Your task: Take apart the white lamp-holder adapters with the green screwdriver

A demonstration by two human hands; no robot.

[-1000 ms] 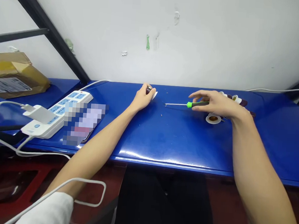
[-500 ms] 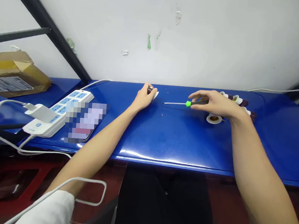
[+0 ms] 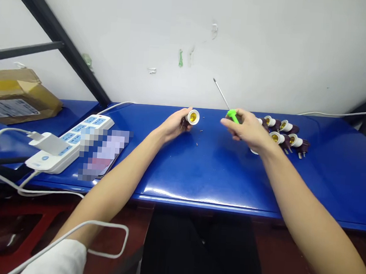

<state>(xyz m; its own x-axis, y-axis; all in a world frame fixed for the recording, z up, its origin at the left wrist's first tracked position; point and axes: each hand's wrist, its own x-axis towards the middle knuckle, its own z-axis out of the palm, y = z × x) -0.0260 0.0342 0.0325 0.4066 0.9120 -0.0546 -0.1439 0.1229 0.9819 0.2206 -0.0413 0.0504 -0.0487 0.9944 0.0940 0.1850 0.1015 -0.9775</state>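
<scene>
My left hand (image 3: 174,124) grips a white and dark brown lamp socket (image 3: 193,117), its round gold-lined opening turned toward me. The screwdriver (image 3: 232,114) is in my right hand (image 3: 244,126), its green collar between the fingers and its metal shaft pointing up and to the left, before the wall. Just right of the socket, tiny screws (image 3: 201,130) lie on the blue table (image 3: 180,170). Beyond my right hand sit several more sockets with plug pins (image 3: 285,126), some partly hidden by the hand and wrist.
A white power strip (image 3: 72,144) with a plugged-in charger (image 3: 52,143) stands at the left, beside a blurred phone (image 3: 106,154). Farther left is a cardboard box (image 3: 23,96). A white cable (image 3: 98,223) loops over my left forearm.
The screwdriver has swung from level to pointing up and left, and my right hand has shifted left. The socket in my left hand has turned so its opening shows.
</scene>
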